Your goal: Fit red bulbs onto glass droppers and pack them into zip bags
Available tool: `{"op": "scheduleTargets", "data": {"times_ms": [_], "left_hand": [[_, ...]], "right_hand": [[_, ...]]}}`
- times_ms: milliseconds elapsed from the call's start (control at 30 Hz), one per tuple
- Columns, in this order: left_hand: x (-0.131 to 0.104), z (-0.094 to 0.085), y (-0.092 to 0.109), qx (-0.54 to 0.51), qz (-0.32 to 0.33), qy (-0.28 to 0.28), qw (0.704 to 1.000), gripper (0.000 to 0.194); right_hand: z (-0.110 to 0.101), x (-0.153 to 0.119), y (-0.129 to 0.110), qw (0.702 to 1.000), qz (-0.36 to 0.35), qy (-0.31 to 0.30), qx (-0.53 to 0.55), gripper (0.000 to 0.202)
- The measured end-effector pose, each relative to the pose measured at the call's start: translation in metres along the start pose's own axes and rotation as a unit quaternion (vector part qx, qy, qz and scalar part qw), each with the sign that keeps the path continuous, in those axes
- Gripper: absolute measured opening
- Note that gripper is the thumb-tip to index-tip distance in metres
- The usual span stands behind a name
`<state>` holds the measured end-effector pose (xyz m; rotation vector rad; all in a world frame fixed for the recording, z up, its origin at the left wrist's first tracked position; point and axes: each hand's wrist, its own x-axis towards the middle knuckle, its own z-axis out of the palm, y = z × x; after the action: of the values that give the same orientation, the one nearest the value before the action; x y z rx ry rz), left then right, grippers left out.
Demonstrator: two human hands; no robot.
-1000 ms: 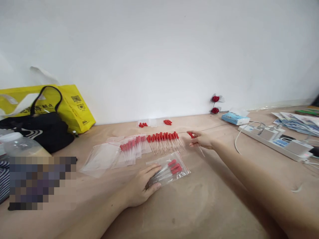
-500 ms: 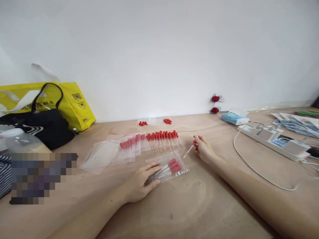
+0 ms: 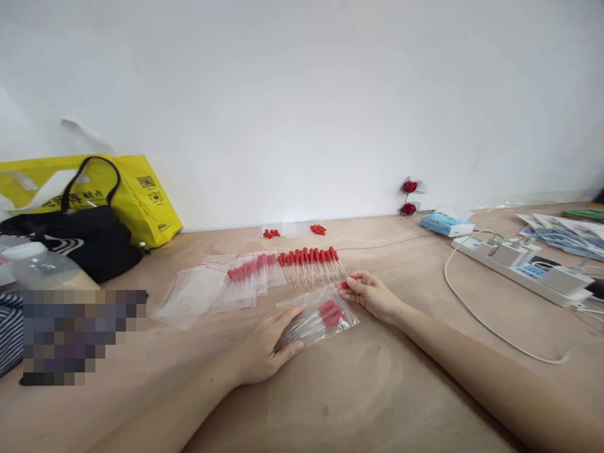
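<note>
A clear zip bag with red-bulbed droppers inside lies on the table. My left hand rests on its left end, fingers and thumb apart. At the bag's upper right edge, my right hand pinches a dropper by its red bulb; its tube points left, toward the bag's opening. Behind the bag stretches a row of loose red-bulbed droppers. Left of that row lie filled bags of droppers and flat clear bags.
Bags with small red bulbs lie by the wall. On the right are a tissue pack, a power strip and a looping white cable. A yellow bag, a black bag and a jar stand left.
My right hand has moved left and nearer, bringing its dropper from the table's right side to the bag's edge. My left hand has stayed on the bag.
</note>
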<state>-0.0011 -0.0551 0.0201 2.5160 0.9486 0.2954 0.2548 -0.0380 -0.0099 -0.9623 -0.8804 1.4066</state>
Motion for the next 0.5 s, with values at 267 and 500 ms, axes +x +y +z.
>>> {"op": "scheduleTargets", "data": {"times_ms": [267,500], "left_hand": [[0.0011,-0.0016,0.0022,-0.002,0.012,0.001,1.0,0.05],[0.0007,0.0013,0.0002,0.002,-0.01,-0.01,1.0,0.052]], "right_hand": [[0.0076,-0.0049,-0.004,0.974,0.038,-0.14,-0.175,0.034],[0.0094,-0.0005,0.0032,0.973,0.043,-0.135,-0.183,0.04]]}}
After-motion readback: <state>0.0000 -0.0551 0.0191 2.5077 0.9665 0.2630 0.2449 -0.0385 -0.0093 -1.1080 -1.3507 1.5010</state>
